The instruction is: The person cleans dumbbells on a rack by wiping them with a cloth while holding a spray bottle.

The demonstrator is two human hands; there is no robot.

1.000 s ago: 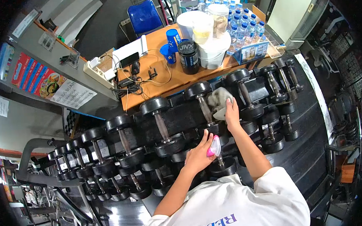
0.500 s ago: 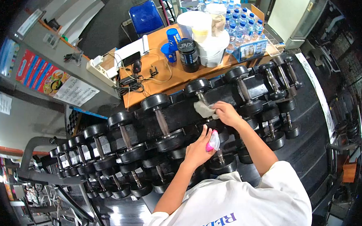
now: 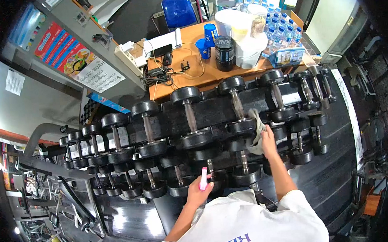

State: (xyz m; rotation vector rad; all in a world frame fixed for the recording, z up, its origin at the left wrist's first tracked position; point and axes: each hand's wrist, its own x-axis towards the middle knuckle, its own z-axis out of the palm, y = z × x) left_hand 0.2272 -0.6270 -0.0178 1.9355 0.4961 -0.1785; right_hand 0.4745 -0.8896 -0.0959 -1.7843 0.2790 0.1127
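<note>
My right hand (image 3: 268, 140) is closed around a greyish cloth (image 3: 257, 144), which hangs down in folds. The cloth lies against the right side of the near head of an upper-row dumbbell (image 3: 237, 104). Lower and to the left, my left hand (image 3: 199, 191) grips a small pink-and-white spray bottle (image 3: 203, 180), its body mostly hidden by the palm. That hand is in front of the lower row, near a dumbbell (image 3: 211, 166). Another lower-row dumbbell (image 3: 244, 163) sits between my two hands.
A black two-tier rack (image 3: 169, 118) carries several dumbbells across the view. Behind it stands a wooden table (image 3: 184, 80) with cables, blue cups (image 3: 204, 49), a black tub (image 3: 224, 53), white buckets (image 3: 248, 52) and water bottles (image 3: 279, 35). A metal-framed gym machine (image 3: 73, 199) stands left.
My right hand has drawn the cloth off the dumbbell's handle, down to its near head. My left hand has moved lower and away with the spray bottle. The view has shifted too.
</note>
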